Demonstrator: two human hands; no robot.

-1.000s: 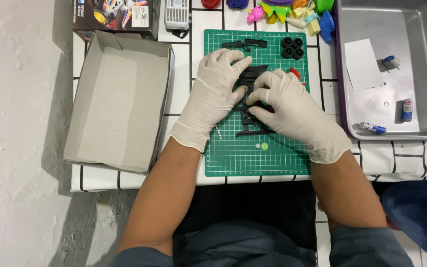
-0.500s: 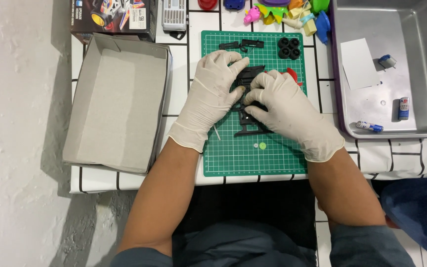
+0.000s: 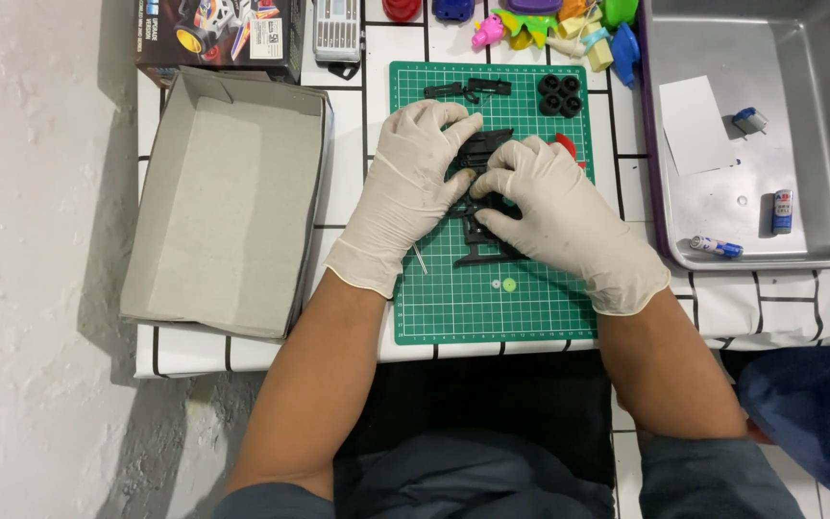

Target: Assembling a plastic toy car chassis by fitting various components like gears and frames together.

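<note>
- We find the left hand (image 3: 413, 183), in a white latex glove, lying on the green gridded cutting mat (image 3: 453, 308) with its fingers curled onto the upper end of a black plastic chassis-like part (image 3: 480, 207); its thumb tip presses against that part.
- We find the right hand (image 3: 554, 216), gloved alike, covering the right side of the same part, its fingertips meeting the left thumb; both hands are clamped on the part from opposite sides.
- The black part rests on the middle of the mat, its lower end showing below the right hand's fingers.
- Against the frame of half a second ago, we record no change in grip: both hands keep the same hold and the part has not shifted on the mat. The view alone sits slightly differently.
- A thin metal pin (image 3: 420, 259) lies on the mat just beside the left wrist.
- Two small round gears, one white and one light green (image 3: 503, 285), lie near the mat's lower middle, apart from the hands.
- Four black wheels (image 3: 560, 94) sit clustered at the mat's upper right; narrow black strips (image 3: 468, 88) lie at its top.
- An open grey cardboard box (image 3: 228, 202) stands left of the mat.
- A metal tray (image 3: 818, 245) stands to the right, holding a white card (image 3: 695, 125) and small batteries (image 3: 782, 211).
</note>
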